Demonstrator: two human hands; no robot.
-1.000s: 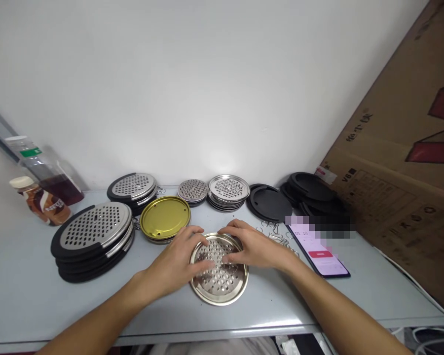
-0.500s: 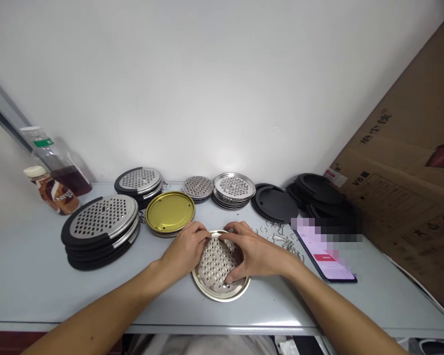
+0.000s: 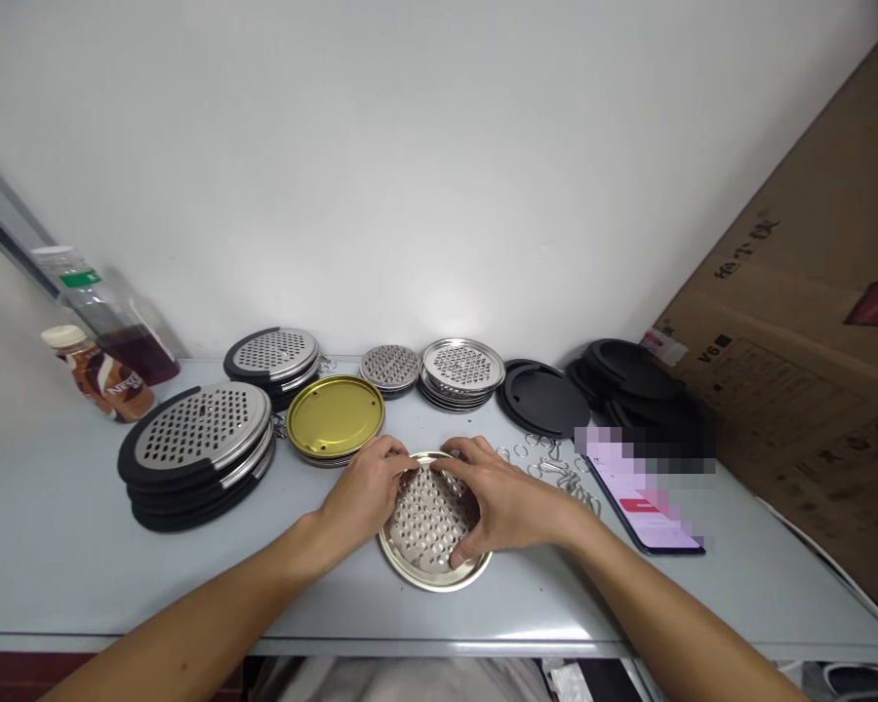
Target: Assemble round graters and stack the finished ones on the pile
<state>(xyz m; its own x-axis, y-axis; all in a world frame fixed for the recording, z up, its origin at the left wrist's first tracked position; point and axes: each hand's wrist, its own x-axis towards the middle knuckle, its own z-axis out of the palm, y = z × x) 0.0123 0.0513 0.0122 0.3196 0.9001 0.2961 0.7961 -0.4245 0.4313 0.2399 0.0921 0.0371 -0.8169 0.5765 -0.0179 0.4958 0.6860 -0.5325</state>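
Head view: round metal disc (image 3: 428, 522), smooth rim (image 3: 439, 587), densely perforated centre (image 3: 425, 519)

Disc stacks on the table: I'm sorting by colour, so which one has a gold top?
The gold-topped stack, just beyond the left hand. Its top is yellow-gold; the perforated stacks show silver faces, and the discs farther right are black.

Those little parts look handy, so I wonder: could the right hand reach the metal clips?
Probably yes: the metal clips lie beside the right hand, with nothing visible between, though it would likely have to leave the perforated disc first.
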